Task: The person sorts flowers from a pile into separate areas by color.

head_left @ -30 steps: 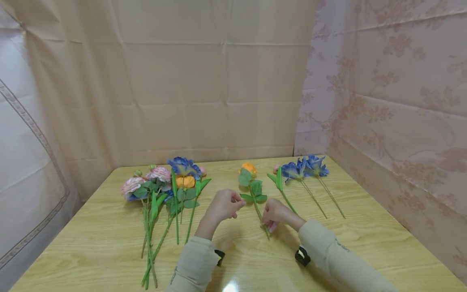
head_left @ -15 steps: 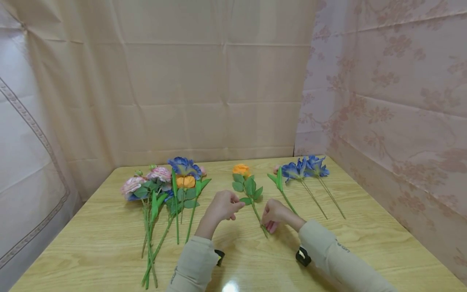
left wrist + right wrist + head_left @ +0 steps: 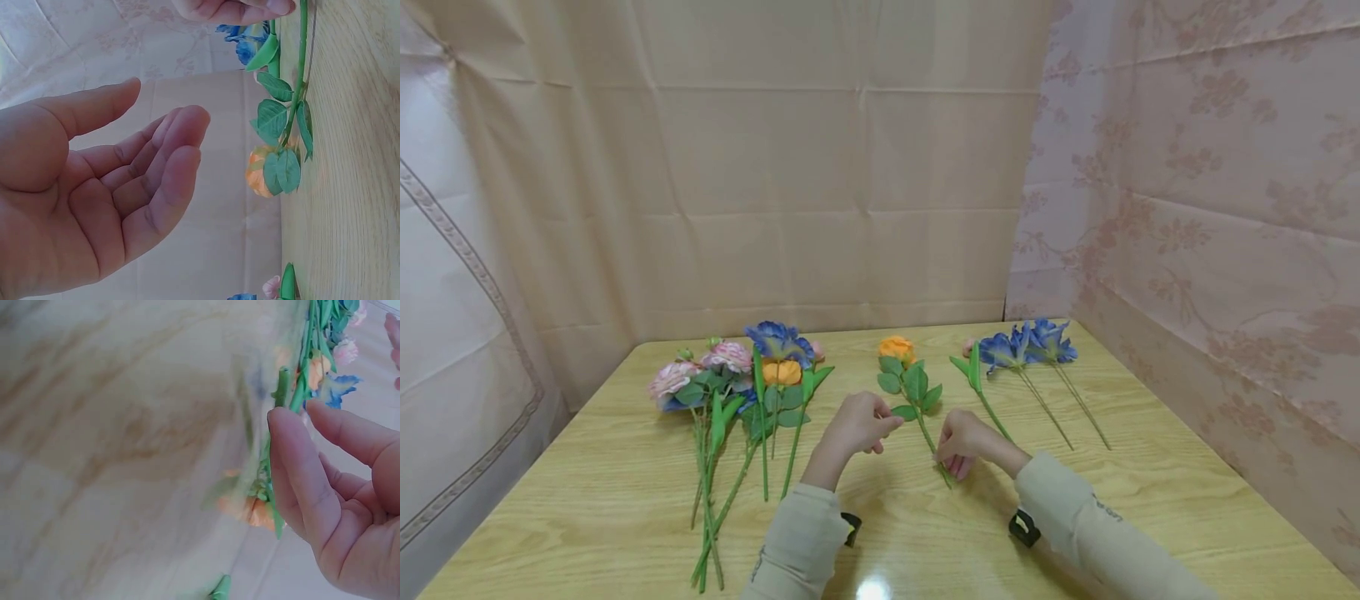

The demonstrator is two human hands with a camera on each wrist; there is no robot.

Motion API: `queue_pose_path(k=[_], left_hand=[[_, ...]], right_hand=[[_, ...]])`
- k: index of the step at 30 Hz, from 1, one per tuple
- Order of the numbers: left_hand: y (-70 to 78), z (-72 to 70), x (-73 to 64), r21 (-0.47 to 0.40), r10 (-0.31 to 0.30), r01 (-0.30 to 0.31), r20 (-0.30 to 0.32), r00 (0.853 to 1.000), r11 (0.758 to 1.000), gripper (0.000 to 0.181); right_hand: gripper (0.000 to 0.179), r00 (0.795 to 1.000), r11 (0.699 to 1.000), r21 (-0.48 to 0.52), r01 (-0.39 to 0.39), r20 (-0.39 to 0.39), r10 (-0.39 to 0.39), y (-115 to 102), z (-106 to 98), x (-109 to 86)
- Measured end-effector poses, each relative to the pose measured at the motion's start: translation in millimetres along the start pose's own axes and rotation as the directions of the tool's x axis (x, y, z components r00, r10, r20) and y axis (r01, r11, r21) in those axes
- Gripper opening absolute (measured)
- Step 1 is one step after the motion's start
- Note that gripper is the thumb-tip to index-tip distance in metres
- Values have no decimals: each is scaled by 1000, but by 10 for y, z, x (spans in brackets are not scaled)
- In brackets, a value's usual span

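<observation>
I'm judging this as settling one orange artificial flower with green leaves and a slim green stem [image 3: 914, 384], lying just right of centre in the frame's lower half. My right hand [image 3: 964, 440] is crooking down at its lower stem; whether I'm pinching, I can't tell. My left hand [image 3: 861, 423] is hovering left, fingers loosely bent, gripping nothing. Guiding lightly by the bare stem should be sparing the leaves.

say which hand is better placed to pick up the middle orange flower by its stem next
Right, most likely: the right hand is at the lower stem of that orange flower, though whether it touches is unclear. The left hand holds nothing and sits apart from it, nearer the leaves.
</observation>
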State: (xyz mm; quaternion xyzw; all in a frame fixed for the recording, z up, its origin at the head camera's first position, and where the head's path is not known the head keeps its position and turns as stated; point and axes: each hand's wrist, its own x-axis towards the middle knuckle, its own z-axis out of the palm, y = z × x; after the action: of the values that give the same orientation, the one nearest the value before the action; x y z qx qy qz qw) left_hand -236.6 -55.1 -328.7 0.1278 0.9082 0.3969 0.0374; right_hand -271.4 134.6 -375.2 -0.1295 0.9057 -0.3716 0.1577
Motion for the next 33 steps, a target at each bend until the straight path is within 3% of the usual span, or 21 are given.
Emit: queue_pose_path(k=[10, 17, 24, 28, 33], left_hand=[[-34, -13, 10, 0, -14, 14, -2, 1000, 1000, 21], [-226, -128, 36, 17, -89, 91, -75, 993, 996, 21], [-386, -267, 47, -20, -142, 141, -120, 983, 990, 21], [-462, -345, 42, 55, -123, 138, -210, 970, 989, 19], [-610, -465, 14, 140, -115, 169, -330, 937, 976, 18]], right_hand=[[25, 999, 993, -110, 52, -7, -53, -100, 0, -105], [26, 993, 981, -151, 120, 22, -118, -132, -2, -181], [26, 988, 977, -149, 153, 41, -148, -113, -9, -201], [25, 987, 976, -146, 159, 41, -154, -112, -1, -208], [25, 984, 976, -131, 176, 49, -171, -102, 8, -224]])
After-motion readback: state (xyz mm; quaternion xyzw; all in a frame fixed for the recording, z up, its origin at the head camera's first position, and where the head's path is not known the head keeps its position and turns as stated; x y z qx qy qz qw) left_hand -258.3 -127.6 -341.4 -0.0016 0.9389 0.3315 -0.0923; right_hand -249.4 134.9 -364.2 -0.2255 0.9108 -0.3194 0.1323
